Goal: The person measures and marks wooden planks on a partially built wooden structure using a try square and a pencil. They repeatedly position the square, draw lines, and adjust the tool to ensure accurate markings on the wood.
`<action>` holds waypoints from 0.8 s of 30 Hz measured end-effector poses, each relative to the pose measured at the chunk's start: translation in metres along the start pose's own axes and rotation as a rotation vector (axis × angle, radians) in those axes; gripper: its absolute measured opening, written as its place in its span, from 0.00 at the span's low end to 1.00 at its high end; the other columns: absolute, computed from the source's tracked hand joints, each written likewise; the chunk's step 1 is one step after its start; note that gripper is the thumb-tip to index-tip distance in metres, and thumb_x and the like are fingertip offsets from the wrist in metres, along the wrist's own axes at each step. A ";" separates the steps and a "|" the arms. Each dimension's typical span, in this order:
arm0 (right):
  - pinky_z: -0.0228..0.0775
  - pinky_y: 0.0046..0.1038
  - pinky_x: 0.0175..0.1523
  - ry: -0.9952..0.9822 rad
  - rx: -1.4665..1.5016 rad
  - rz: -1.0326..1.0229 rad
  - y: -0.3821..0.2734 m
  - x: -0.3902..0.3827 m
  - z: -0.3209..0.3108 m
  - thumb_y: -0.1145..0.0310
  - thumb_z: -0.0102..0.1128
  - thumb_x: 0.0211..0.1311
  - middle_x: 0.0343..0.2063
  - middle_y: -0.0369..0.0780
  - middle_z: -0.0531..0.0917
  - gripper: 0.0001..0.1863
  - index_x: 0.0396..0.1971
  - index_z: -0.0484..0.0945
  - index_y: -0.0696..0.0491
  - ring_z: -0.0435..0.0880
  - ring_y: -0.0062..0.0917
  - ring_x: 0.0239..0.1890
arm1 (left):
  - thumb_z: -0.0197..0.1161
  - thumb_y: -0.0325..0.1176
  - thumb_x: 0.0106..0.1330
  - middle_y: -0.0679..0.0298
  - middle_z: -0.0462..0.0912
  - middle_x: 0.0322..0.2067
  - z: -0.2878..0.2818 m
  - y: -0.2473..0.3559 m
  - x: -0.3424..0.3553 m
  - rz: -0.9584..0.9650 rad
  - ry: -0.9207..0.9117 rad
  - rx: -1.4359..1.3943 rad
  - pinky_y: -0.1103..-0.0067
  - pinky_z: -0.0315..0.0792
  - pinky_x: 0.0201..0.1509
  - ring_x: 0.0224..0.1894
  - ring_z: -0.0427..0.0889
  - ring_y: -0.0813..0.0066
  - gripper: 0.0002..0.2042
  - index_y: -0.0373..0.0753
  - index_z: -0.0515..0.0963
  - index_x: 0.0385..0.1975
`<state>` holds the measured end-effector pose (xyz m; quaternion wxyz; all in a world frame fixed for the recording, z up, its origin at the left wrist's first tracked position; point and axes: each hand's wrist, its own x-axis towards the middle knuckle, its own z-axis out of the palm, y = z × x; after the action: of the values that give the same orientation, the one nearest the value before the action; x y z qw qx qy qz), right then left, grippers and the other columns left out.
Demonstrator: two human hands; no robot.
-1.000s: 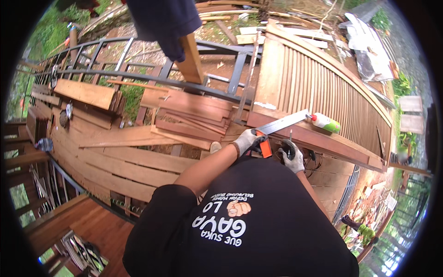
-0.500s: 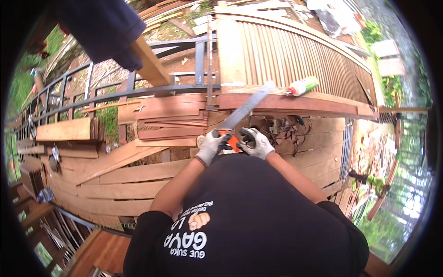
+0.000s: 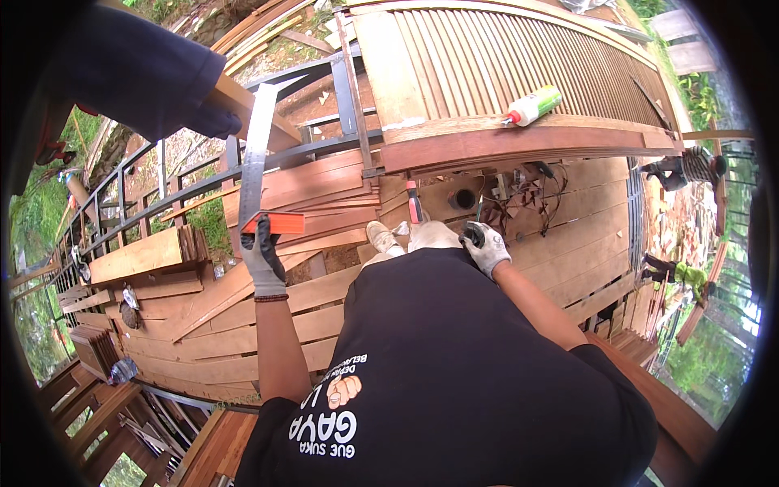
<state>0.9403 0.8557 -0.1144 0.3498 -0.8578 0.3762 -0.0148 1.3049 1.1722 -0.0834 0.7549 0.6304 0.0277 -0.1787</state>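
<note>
The left hand [image 3: 264,264], gloved, is located left of the centre of the frame. Its fingers are clamped on the orange stock [image 3: 280,222] of the square. The square [image 3: 256,162] is raised, with its metal blade extending from the hand toward the upper edge of the frame. In view, the blade crosses the metal frame and the wooden beam [image 3: 281,134]; contact with either cannot be determined.

The right hand [image 3: 487,250], also gloved, is located right of centre. Its fingers are curled around a thin tool [image 3: 479,209], tip pointing up the frame. The two hands are well apart.

A louvred panel [image 3: 389,57] occupies the upper centre and upper right. A white and green bottle [image 3: 535,105] lies on its side on the panel, red tip to the left. Below the panel, near the centre, are a red-handled tool [image 3: 415,203], a dark round object of unclear kind [image 3: 464,199] and, farther right, tangled cables [image 3: 535,199]. Red-brown boards [image 3: 312,180] are stacked left of centre.
</note>
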 end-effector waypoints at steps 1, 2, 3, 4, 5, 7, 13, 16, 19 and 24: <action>0.77 0.36 0.54 -0.028 0.014 0.094 0.017 0.000 0.005 0.64 0.67 0.59 0.42 0.48 0.86 0.18 0.47 0.82 0.56 0.86 0.41 0.46 | 0.69 0.32 0.66 0.59 0.82 0.50 0.000 0.004 0.003 0.014 -0.035 0.008 0.69 0.82 0.51 0.50 0.84 0.68 0.21 0.39 0.74 0.58; 0.77 0.37 0.54 -0.059 0.028 0.185 0.036 0.001 0.005 0.62 0.67 0.59 0.42 0.48 0.86 0.18 0.47 0.82 0.55 0.85 0.43 0.46 | 0.68 0.31 0.66 0.55 0.82 0.51 0.002 0.007 0.005 0.028 -0.066 0.015 0.65 0.82 0.55 0.52 0.84 0.63 0.22 0.38 0.72 0.59; 0.77 0.38 0.54 -0.104 0.045 0.266 0.060 0.002 0.011 0.59 0.67 0.60 0.42 0.47 0.86 0.19 0.47 0.82 0.54 0.84 0.44 0.47 | 0.67 0.30 0.66 0.53 0.82 0.52 0.009 0.008 0.003 0.074 -0.067 -0.062 0.63 0.81 0.56 0.53 0.84 0.59 0.23 0.36 0.70 0.60; 0.77 0.37 0.54 -0.090 -0.039 0.333 0.088 0.004 0.019 0.59 0.67 0.59 0.40 0.47 0.88 0.18 0.46 0.83 0.53 0.86 0.42 0.46 | 0.65 0.28 0.66 0.50 0.82 0.52 0.019 0.009 0.000 0.121 -0.062 -0.132 0.61 0.80 0.58 0.55 0.83 0.56 0.24 0.34 0.69 0.61; 0.77 0.37 0.54 -0.067 -0.013 0.390 0.123 0.001 0.026 0.56 0.67 0.60 0.42 0.47 0.88 0.19 0.47 0.84 0.52 0.87 0.40 0.47 | 0.65 0.26 0.65 0.48 0.83 0.51 0.031 0.015 -0.004 0.137 -0.072 -0.149 0.61 0.81 0.57 0.52 0.85 0.54 0.26 0.31 0.65 0.62; 0.77 0.38 0.54 -0.094 -0.050 0.581 0.158 -0.002 0.025 0.56 0.65 0.62 0.42 0.46 0.88 0.16 0.44 0.86 0.50 0.87 0.40 0.48 | 0.64 0.25 0.64 0.52 0.83 0.41 0.039 0.017 -0.009 0.087 -0.017 -0.179 0.68 0.83 0.42 0.38 0.86 0.60 0.23 0.34 0.67 0.59; 0.76 0.32 0.28 -0.247 0.180 0.711 0.252 -0.027 0.031 0.62 0.63 0.67 0.26 0.40 0.85 0.11 0.38 0.84 0.54 0.86 0.29 0.25 | 0.62 0.28 0.67 0.60 0.79 0.31 0.043 0.034 -0.058 0.167 0.074 -0.024 0.77 0.73 0.26 0.24 0.76 0.74 0.20 0.36 0.68 0.57; 0.79 0.34 0.38 -0.353 0.229 0.790 0.220 -0.004 0.008 0.58 0.63 0.65 0.31 0.42 0.88 0.13 0.38 0.85 0.53 0.87 0.30 0.30 | 0.57 0.43 0.73 0.60 0.79 0.31 0.049 0.041 -0.084 0.167 0.090 0.047 0.81 0.69 0.26 0.22 0.72 0.79 0.24 0.38 0.67 0.64; 0.78 0.34 0.38 -0.356 0.062 0.615 0.201 0.033 -0.001 0.58 0.62 0.66 0.30 0.41 0.88 0.13 0.40 0.86 0.51 0.87 0.29 0.31 | 0.48 0.53 0.78 0.61 0.80 0.31 0.055 0.044 -0.091 0.127 0.140 0.082 0.83 0.65 0.26 0.21 0.70 0.82 0.28 0.37 0.67 0.65; 0.77 0.34 0.40 -0.174 0.051 0.304 0.176 0.071 0.002 0.62 0.62 0.65 0.32 0.43 0.88 0.12 0.40 0.85 0.52 0.86 0.35 0.33 | 0.58 0.46 0.75 0.63 0.83 0.33 0.069 0.044 -0.094 0.118 -0.048 0.092 0.85 0.69 0.33 0.28 0.74 0.84 0.27 0.34 0.67 0.66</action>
<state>0.8796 0.7273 -0.2403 0.4010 -0.7799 0.4693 0.1029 1.2179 1.1345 -0.0033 0.7349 0.6604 -0.0359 -0.1501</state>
